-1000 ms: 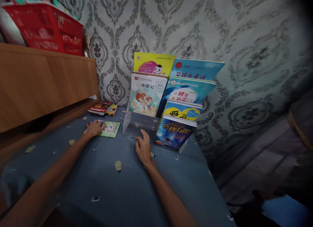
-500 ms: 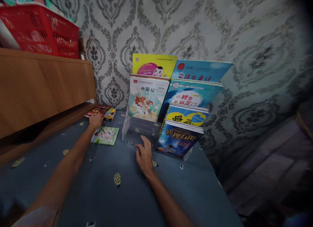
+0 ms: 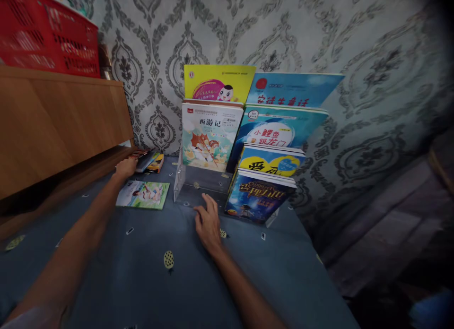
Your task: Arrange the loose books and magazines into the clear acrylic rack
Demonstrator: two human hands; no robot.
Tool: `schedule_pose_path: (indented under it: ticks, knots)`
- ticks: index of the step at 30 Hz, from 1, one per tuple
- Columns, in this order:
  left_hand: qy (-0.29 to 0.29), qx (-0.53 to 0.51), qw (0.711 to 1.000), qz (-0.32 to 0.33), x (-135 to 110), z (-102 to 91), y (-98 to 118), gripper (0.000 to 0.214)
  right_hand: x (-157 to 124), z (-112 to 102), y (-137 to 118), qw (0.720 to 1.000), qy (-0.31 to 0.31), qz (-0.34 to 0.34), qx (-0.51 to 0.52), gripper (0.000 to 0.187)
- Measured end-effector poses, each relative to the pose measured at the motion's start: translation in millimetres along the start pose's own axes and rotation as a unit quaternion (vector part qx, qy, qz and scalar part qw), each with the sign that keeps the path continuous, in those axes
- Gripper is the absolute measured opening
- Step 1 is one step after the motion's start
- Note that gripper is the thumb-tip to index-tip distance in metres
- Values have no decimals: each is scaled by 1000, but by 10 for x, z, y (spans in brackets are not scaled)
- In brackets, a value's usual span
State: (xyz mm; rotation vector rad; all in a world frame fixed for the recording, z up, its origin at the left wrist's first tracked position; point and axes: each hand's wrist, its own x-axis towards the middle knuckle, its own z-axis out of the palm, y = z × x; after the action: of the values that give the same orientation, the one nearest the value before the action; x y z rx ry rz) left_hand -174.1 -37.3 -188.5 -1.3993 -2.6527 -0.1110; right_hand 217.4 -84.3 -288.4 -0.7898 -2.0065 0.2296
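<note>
Grey damask wallpaper (image 3: 213,40) backs a bed-like surface covered by a blue pineapple-print cloth (image 3: 124,277); a wooden cabinet (image 3: 64,111) borders it at left. Relative to the frame one second earlier, the left hand (image 3: 126,167) has moved off the green picture book (image 3: 149,195), which now lies flat with its cover exposed, and is positioned farther back at the red-covered book (image 3: 139,154). More of the grey-blue book (image 3: 147,162) beside it shows than half a second earlier. Left arm: extended forward, hand curled at the near-left edge of the red-covered book; fingertips are hidden, so whether they grip cannot be told. Right hand (image 3: 208,225): unchanged in station, holding nothing, fingers extended and thumb apart, just in front of the clear acrylic book stand (image 3: 179,185), left of the dark blue book (image 3: 257,196)
</note>
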Motion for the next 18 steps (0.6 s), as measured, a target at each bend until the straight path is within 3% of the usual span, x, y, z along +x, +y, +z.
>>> schedule_pose_path:
  ticks: [7, 18]
  knots:
    - [-2, 13, 999, 39, -364, -70, -124, 52, 2, -8, -16, 1000, 1, 2, 2, 31]
    - [0, 96, 977, 193, -1526, -36, 23, 37, 4, 7, -6, 1000, 4, 0, -6, 32]
